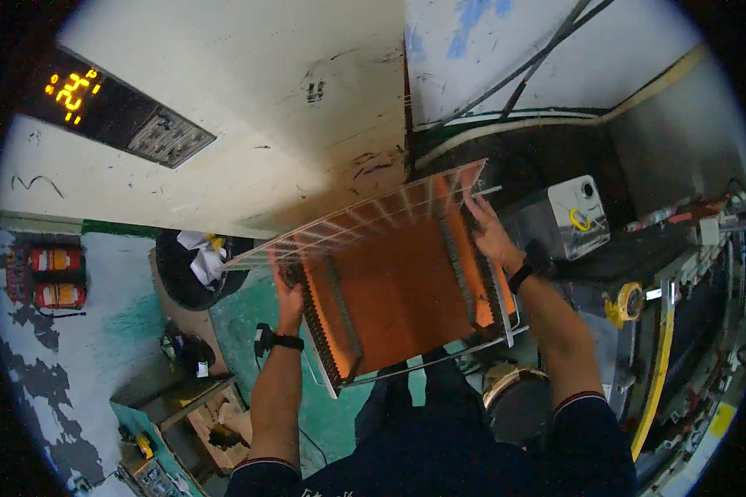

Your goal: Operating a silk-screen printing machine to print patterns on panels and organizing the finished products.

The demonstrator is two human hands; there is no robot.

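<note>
In front of my body I hold a wide rack (394, 290) between both hands. It has an orange panel, dark toothed side rails and metal rods along its edges. A pale wire grid (348, 224) spans its far side, slanting up to the right. My left hand (288, 300) is closed on the left side, near the grid's lower end. My right hand (494, 238) grips the far right corner, its fingers reaching up along the grid. Parts of the fingers on both hands are hidden behind the rack.
Ahead stands a large cream cabinet (249, 149) with a lit control panel (124, 108). A black bin (170, 277) and an open cardboard box (215, 427) are at left. To the right are a metal box (584, 228), a tape roll (630, 300) and a cluttered bench.
</note>
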